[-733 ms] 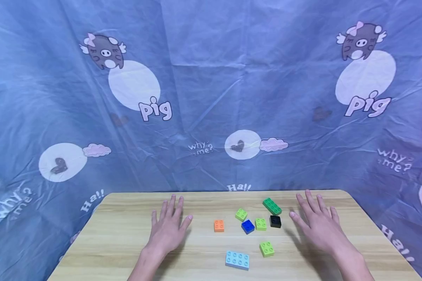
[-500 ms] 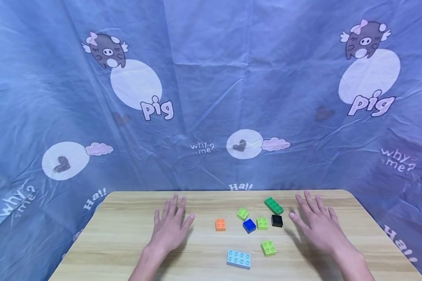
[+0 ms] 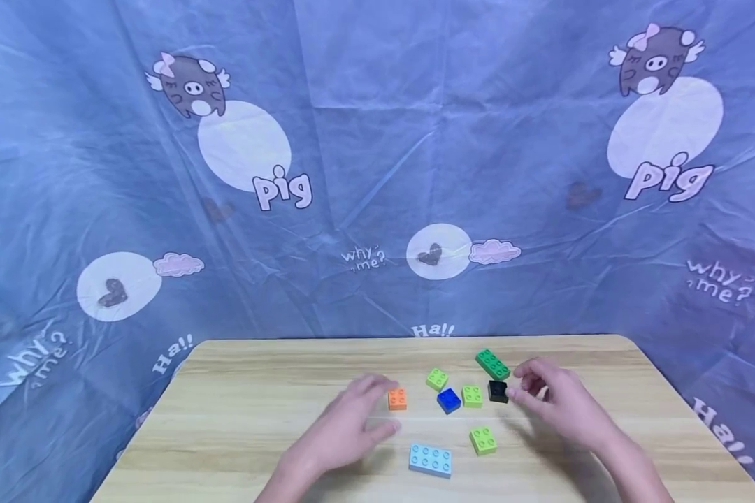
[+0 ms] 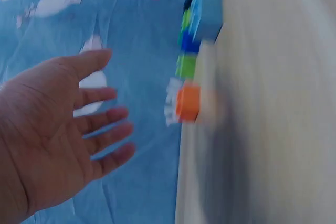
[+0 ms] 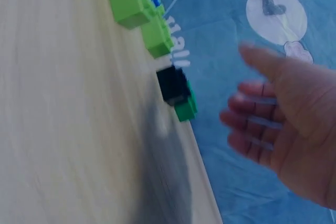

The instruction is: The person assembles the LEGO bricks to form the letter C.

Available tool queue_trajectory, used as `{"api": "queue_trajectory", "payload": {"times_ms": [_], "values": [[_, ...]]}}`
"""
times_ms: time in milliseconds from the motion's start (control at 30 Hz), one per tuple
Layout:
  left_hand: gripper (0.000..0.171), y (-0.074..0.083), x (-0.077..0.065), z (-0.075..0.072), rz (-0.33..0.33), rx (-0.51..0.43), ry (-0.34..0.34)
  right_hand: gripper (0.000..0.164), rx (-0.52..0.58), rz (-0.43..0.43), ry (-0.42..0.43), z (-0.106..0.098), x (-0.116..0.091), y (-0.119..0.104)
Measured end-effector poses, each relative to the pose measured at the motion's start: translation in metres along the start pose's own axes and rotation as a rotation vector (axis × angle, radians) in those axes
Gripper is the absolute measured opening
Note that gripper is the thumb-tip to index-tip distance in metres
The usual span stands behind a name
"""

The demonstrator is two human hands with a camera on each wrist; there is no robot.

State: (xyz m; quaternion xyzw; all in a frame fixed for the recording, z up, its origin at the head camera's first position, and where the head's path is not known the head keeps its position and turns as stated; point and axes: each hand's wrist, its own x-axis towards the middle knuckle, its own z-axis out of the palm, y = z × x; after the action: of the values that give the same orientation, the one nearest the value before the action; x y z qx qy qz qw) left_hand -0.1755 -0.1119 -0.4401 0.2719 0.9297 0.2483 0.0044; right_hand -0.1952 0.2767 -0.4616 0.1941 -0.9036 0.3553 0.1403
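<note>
My left hand (image 3: 346, 427) hovers over the table beside a small orange brick (image 3: 398, 399), its fingertips overlapping the brick's top edge in the head view. In the left wrist view its fingers are spread and relaxed, apart from the orange brick (image 4: 189, 102), with nothing in the palm. My right hand (image 3: 560, 397) is at a small black brick (image 3: 498, 391), thumb tip close to the brick's right side and fingers loosely bent. A gap shows between that hand (image 5: 294, 124) and the black brick (image 5: 173, 85) in the right wrist view. Behind the black one lies a long green brick (image 3: 493, 365).
Between the hands lie a blue brick (image 3: 449, 401) and lime bricks, one at the back (image 3: 437, 379), one beside the black brick (image 3: 472, 397). Nearer are another lime brick (image 3: 483, 441) and a long light blue brick (image 3: 430, 461). A patterned blue cloth (image 3: 365, 175) hangs behind the wooden table (image 3: 226, 405).
My left hand has swung right, to the orange brick. The right hand has shifted left to the black brick, its spread fingers now bent. The bricks keep their places on the table.
</note>
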Motion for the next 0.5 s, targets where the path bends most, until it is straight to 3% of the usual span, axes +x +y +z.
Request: {"api": "queue_trajectory", "payload": {"times_ms": [167, 333, 500], "values": [[0.074, 0.023, 0.001, 0.019, 0.033, 0.008, -0.17, 0.035, 0.158, -0.133, -0.17, 0.011, -0.007, -0.012], [0.081, 0.029, 0.002, 0.036, 0.027, 0.038, -0.196, 0.056, 0.122, -0.087, -0.345, 0.02, -0.014, -0.019], [0.066, 0.029, 0.005, 0.046, 0.032, 0.055, -0.233, 0.054, 0.122, -0.09, -0.396, 0.03, -0.017, -0.016]]}}
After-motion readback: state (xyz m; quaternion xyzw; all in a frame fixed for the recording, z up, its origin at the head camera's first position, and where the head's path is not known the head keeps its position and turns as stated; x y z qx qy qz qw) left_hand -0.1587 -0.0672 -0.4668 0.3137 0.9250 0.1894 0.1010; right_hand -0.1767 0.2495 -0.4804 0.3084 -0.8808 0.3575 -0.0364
